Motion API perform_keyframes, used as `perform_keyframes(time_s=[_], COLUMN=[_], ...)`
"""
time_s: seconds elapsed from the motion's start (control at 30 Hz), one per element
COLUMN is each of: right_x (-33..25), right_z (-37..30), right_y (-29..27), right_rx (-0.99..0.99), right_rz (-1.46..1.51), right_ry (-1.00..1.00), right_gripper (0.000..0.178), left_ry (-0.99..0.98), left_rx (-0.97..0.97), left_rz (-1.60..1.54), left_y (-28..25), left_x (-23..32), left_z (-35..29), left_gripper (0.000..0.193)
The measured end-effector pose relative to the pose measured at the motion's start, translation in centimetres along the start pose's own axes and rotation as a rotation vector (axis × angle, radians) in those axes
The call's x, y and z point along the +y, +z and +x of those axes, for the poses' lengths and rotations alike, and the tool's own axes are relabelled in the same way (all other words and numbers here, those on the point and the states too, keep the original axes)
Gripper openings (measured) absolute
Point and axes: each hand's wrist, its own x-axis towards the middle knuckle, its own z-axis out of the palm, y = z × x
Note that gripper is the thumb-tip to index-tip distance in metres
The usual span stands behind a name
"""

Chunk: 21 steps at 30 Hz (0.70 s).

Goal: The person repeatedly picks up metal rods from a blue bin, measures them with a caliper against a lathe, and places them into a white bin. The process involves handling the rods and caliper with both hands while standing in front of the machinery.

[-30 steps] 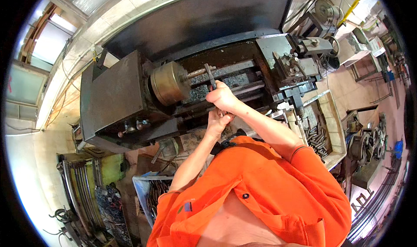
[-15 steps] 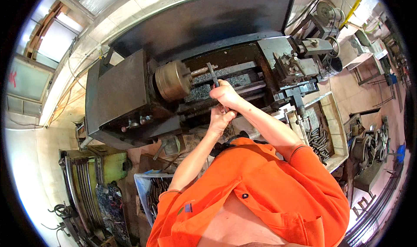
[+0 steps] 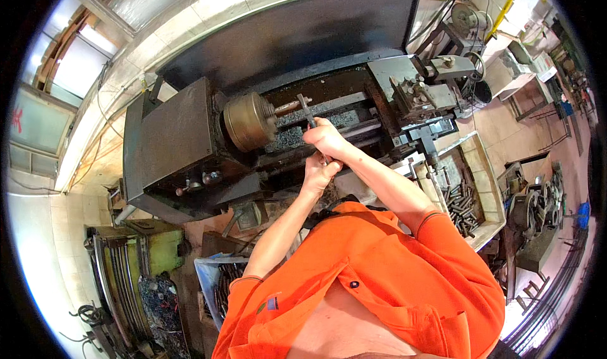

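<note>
Flat metal tool [image 3: 305, 109] is laid across the rod [image 3: 288, 108], nr its free end; other end of rod is held in the lathe chuck [image 3: 245, 122]. Tool is grasped by R hand [image 3: 325, 138] close to the rod; L hand [image 3: 321, 172] is clenched just below, apparently round the lower end of the same tool, tho' most of that is hidden by fingers. For good work, tool should prob. be kept sq. to the rod, w/ light, even pressure & both wrists steady; chuck's face looks blurred, so it's best treated as turning, & fingers, esp. R, should be kept well away from it. Counts: 1 tool, 1 rod in chuck, 1 chuck, 2 hands (both occupied), 1 headstock [image 3: 174, 131], 1 tool post [image 3: 418, 97] on the carriage, well apart to the R. Short metal pieces are seen in 2 bins: pale-walled bin [image 3: 494, 212] at R & bluish bin [image 3: 207, 282] at lower L; pcs. overlap too much for an exact no.
</note>
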Motion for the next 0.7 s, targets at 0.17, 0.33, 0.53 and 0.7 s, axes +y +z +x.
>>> perform_keyframes(time_s=[0.17,0.33,0.53,0.7], right_x=[0.5,0.7,2.4,2.4], right_z=[-1.1,-2.1,-6.0,-14.3], right_y=[-2.1,-3.3,-4.3,-5.4], right_rx=[0.073,0.120,0.297,0.479], right_rz=[0.129,0.324,0.569,0.375], right_ry=[-0.041,0.005,-0.094,0.053], right_gripper=[0.016,0.009,0.014,0.036], left_ry=[0.047,0.013,0.157,0.224], left_rx=[-0.126,-0.197,-0.254,-0.379], left_rz=[0.016,0.056,0.339,0.856], left_y=[1.6,1.9,2.6,4.9], left_x=[1.0,0.3,-0.8,-0.5], left_z=[0.2,0.9,0.1,-3.2], left_gripper=[0.023,0.024,0.045,0.058])
